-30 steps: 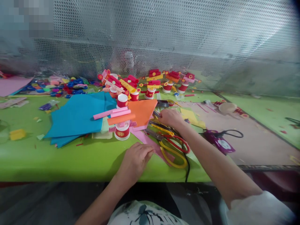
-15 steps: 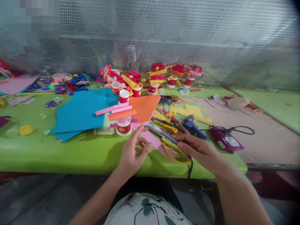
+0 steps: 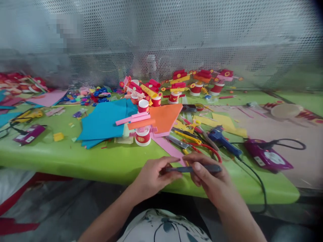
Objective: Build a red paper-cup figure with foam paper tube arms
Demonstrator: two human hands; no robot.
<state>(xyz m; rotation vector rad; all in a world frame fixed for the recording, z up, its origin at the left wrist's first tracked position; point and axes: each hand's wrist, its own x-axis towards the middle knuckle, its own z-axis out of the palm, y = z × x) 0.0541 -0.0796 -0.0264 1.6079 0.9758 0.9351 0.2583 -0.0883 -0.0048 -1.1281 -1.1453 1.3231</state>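
A slim dark grey tool, which looks like a utility knife (image 3: 186, 169), lies level between my hands above the table's front edge. My right hand (image 3: 209, 176) pinches its right part between thumb and fingers. My left hand (image 3: 157, 173) curls around the other end, thumb and forefinger either side of it; the tip is partly hidden there. Just beyond the hands lie a pink paper strip (image 3: 166, 148) and scissors (image 3: 180, 142) with red handles. A red and white paper-cup figure (image 3: 143, 137) with pink coil arms and pink and orange rolls stands beyond my left hand.
Blue sheets (image 3: 103, 121) and orange sheets (image 3: 165, 117) lie behind. A blue glue gun (image 3: 224, 141) and a purple corded box (image 3: 268, 156) are on the right. Several finished cup figures (image 3: 174, 97) line the back by the perforated metal screen (image 3: 161, 37). Another purple box (image 3: 29, 134) sits left.
My right hand has picked the grey knife up off the scissors and strip and drawn it nearer. My left hand has closed around its other end. The view has shifted left.
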